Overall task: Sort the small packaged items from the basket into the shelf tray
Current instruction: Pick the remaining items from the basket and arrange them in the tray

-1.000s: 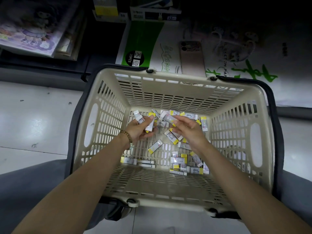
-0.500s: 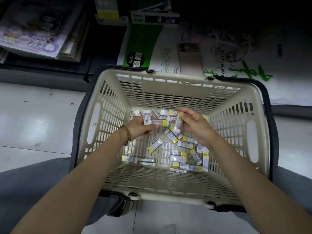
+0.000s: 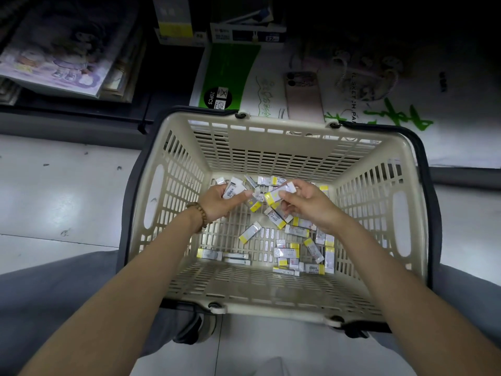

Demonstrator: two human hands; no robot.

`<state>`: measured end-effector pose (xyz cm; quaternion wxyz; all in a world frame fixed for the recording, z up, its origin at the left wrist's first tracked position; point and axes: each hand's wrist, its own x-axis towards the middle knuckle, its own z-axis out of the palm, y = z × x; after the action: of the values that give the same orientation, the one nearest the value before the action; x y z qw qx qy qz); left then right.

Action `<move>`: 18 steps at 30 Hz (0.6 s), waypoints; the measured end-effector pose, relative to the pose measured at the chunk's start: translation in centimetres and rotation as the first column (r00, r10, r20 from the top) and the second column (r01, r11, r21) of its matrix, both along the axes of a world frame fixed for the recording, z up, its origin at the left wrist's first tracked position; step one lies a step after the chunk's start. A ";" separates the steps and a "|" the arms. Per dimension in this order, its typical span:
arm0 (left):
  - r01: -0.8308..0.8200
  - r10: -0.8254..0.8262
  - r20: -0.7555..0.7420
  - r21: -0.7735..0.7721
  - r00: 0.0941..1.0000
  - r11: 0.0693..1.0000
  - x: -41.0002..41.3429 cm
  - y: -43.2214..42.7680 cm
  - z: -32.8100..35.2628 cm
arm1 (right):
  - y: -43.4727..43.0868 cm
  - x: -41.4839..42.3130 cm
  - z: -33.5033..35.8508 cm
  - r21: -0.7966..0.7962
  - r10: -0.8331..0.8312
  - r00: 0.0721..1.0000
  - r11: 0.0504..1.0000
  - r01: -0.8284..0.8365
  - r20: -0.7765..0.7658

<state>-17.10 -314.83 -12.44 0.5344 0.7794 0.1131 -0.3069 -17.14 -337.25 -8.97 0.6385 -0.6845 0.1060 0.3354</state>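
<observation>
Print on the packets point(image 3: 287, 252) in the basket point(image 3: 271, 123) is too small to read. The left hand point(image 3: 219, 203) covers part of the packets it holds. The top edge cuts off books point(image 3: 59, 55) and boxes point(image 3: 176, 25). The basket rim hides the lower end of the phone point(image 3: 302, 93).

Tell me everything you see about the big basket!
The basket is beige plastic, with slotted walls and bottom, oval holes in two sides, and dark handles folded down round its rim. It stands upright on the pale floor. Small white-and-yellow packets lie inside, and the left hand and right hand reach in, gripping some.
</observation>
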 end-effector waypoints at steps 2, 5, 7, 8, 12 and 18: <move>0.030 -0.029 0.011 -0.012 1.000 0.999 -0.1 0.0 0.2 | -0.2 0.3 0.9 -0.070 0.264 0.963 0.963 -0.260 0.047; 0.079 -0.075 0.043 -0.079 0.996 0.994 -0.1 -0.5 0.6 | 0.6 0.1 1.5 -0.127 0.372 0.923 0.924 -0.360 0.095; 0.111 -0.102 0.101 -0.093 0.990 0.989 0.0 -1.2 0.5 | 1.2 -0.2 1.3 -0.083 0.236 0.966 0.970 -0.228 0.101; 0.104 -0.093 0.102 -0.107 0.990 0.989 0.0 -1.6 0.5 | 1.4 -0.3 1.1 -0.047 0.166 0.981 0.986 -0.162 0.097; -0.023 -0.004 -0.100 -0.270 0.995 0.963 0.1 -2.5 0.2 | 1.8 -0.7 0.2 -0.023 0.041 0.996 0.999 -0.039 0.080; -0.010 -0.066 -0.209 -0.342 0.976 0.940 0.0 -2.6 -0.5 | 1.6 -0.6 -1.9 0.094 -0.139 0.989 0.985 0.142 -0.040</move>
<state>-17.07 -317.39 -12.94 0.6413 0.6384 0.1048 -0.4126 -17.74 -335.63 -10.87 0.6910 -0.6381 0.1483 0.3056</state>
